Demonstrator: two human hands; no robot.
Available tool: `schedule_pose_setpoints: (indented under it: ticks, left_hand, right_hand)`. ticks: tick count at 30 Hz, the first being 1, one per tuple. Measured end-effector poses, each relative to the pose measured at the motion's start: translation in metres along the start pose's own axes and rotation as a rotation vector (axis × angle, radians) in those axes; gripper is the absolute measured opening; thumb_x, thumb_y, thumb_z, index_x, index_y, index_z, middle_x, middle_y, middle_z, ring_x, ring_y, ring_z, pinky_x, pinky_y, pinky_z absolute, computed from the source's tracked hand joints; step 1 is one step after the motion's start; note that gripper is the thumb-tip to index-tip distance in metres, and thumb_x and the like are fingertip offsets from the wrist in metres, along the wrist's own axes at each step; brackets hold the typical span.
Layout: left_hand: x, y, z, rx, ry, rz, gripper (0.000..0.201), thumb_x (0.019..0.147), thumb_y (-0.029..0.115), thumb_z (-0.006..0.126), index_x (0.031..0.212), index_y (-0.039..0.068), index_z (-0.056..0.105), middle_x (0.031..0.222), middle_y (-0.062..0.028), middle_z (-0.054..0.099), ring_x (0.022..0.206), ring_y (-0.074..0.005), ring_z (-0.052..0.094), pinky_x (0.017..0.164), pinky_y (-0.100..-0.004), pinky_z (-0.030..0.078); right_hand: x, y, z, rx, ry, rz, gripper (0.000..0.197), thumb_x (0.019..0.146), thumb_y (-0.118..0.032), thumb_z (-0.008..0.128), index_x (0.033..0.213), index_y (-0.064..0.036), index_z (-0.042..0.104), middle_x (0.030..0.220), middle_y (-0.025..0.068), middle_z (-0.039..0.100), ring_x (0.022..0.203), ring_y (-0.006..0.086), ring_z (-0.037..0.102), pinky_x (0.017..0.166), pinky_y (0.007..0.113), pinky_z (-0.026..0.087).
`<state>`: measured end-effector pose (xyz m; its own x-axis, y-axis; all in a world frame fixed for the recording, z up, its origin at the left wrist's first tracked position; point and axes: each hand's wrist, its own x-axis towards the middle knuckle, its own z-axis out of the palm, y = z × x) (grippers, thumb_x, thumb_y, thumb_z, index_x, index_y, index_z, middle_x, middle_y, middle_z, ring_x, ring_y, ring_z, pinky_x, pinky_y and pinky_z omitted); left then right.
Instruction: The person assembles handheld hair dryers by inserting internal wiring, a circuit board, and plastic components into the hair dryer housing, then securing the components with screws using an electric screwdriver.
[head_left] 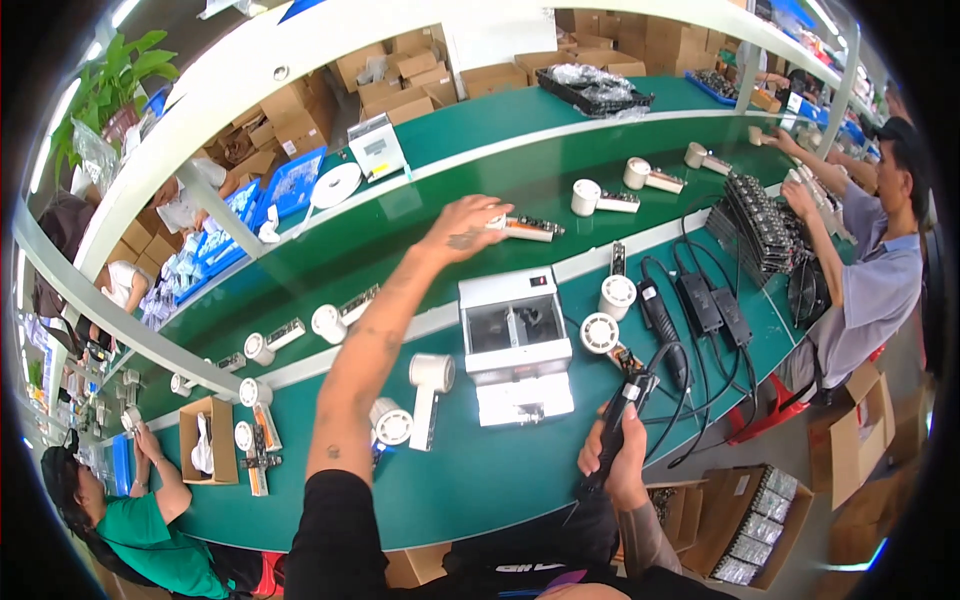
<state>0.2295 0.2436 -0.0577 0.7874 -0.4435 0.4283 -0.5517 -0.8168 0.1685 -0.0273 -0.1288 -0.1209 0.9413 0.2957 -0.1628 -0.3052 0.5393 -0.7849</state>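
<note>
R fingers (591, 450) on blk screwdriver (624, 399).

Head-worn fisheye view, facing downward

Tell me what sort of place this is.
Probably a factory assembly line for small appliances: unfinished-looking handheld devices are spaced along what looks like a green conveyor belt, co-workers sit alongside it, and cardboard boxes are stacked behind.
</note>
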Motion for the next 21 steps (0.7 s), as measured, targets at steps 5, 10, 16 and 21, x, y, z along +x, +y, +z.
schedule_pose_setpoints:
  ticks: [5, 10, 16, 21]
  left_hand:
    - [0.035, -0.029, 0.050, 0.004, -0.273, 0.072, 0.042, 0.096, 0.036, 0.065, 0.138, 0.029, 0.064, 0.124, -0.0042, 0.068, 0.119, -0.0295, 0.061, 0.098, -0.0518, 0.047]
    - [-0.008, -0.018, 0.020, -0.079, 0.055, -0.129, 0.034, 0.098, 0.024, 0.063, 0.131, 0.023, 0.070, 0.109, -0.0062, 0.073, 0.100, -0.0315, 0.069, 0.085, -0.0389, 0.055]
    - [-0.080, 0.084, -0.112, -0.287, 0.262, -0.246, 0.036, 0.094, 0.005, 0.068, 0.131, 0.006, 0.069, 0.114, -0.0168, 0.072, 0.099, -0.0279, 0.069, 0.086, -0.0322, 0.052]
    - [-0.171, 0.203, -0.179, 0.181, -0.017, 0.044, 0.040, 0.088, 0.008, 0.071, 0.127, 0.016, 0.073, 0.114, -0.0048, 0.075, 0.102, -0.0216, 0.071, 0.084, -0.0381, 0.048]
  right_hand:
    - [-0.001, 0.002, 0.000, -0.002, -0.026, 0.000, 0.055, 0.106, -0.059, 0.042, 0.114, -0.0044, 0.046, 0.059, 0.0066, 0.042, 0.041, 0.0176, 0.040, 0.040, 0.034, 0.038]
    - [0.000, 0.002, 0.000, 0.032, -0.029, 0.034, 0.054, 0.106, -0.057, 0.041, 0.114, -0.0041, 0.047, 0.060, 0.0074, 0.043, 0.041, 0.0181, 0.041, 0.041, 0.035, 0.038]
    - [-0.002, -0.005, -0.014, 0.134, -0.113, -0.019, 0.046, 0.103, -0.035, 0.062, 0.127, 0.0016, 0.047, 0.063, 0.0090, 0.049, 0.044, 0.0185, 0.047, 0.044, 0.036, 0.044]
    - [-0.012, -0.023, -0.002, -0.064, -0.268, 0.010, 0.054, 0.089, -0.014, 0.077, 0.131, 0.0007, 0.047, 0.068, 0.0080, 0.054, 0.048, 0.0156, 0.052, 0.045, 0.032, 0.044]
